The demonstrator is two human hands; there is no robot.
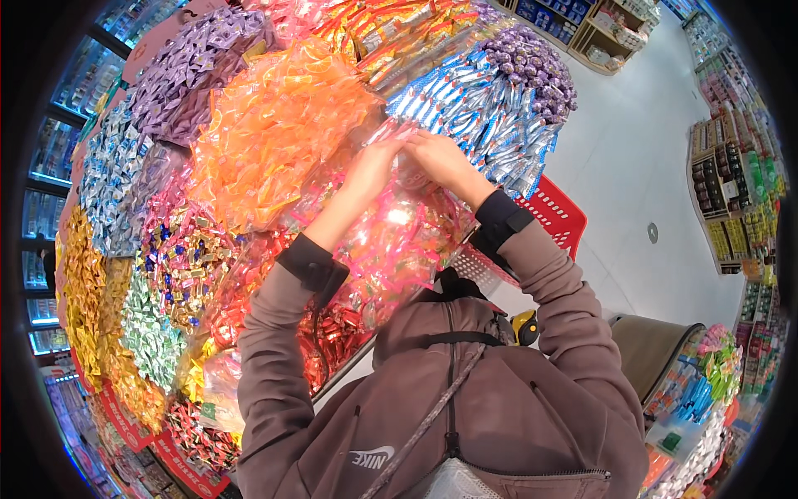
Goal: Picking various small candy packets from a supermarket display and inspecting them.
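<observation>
My left hand [376, 163] and my right hand [438, 158] meet at the back edge of a pile of pink-wrapped candies [378, 249]. Their fingers are closed together around what looks like the rim of a clear plastic bag [407, 176], whose shiny film spreads below them over the pink candies. The fingertips are partly hidden. Left of my hands rises a heap of orange-wrapped candies [274, 125]. To their right lie blue and white stick-shaped packets [478, 112].
Purple candies [187, 71], gold candies [87, 274] and red candies [332, 341] fill other sections of the display. A red perforated basket [557, 212] stands at its right side, on the pale floor [640, 175]. Stocked shelves [719, 183] line the far right.
</observation>
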